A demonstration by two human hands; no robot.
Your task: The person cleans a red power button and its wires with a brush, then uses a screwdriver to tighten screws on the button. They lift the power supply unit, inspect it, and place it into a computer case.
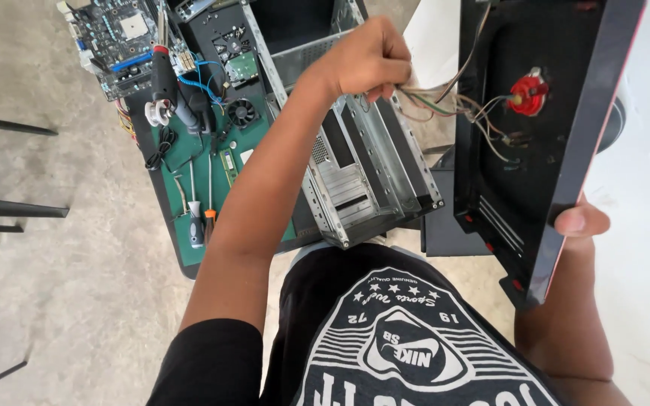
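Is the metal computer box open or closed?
Open. The computer case has no side cover, so its bare metal inside shows.

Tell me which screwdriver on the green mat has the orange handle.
The thinner screwdriver, lying on the right of the pair on the green mat. Its neighbour, the left screwdriver, has a bulkier grey handle.

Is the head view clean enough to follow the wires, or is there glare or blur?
Head view: wires and left hand sharp in even daylight; white floor at the right blown out; panel interior dark; wide-angle bending at the edges; right hand shows only fingertips.
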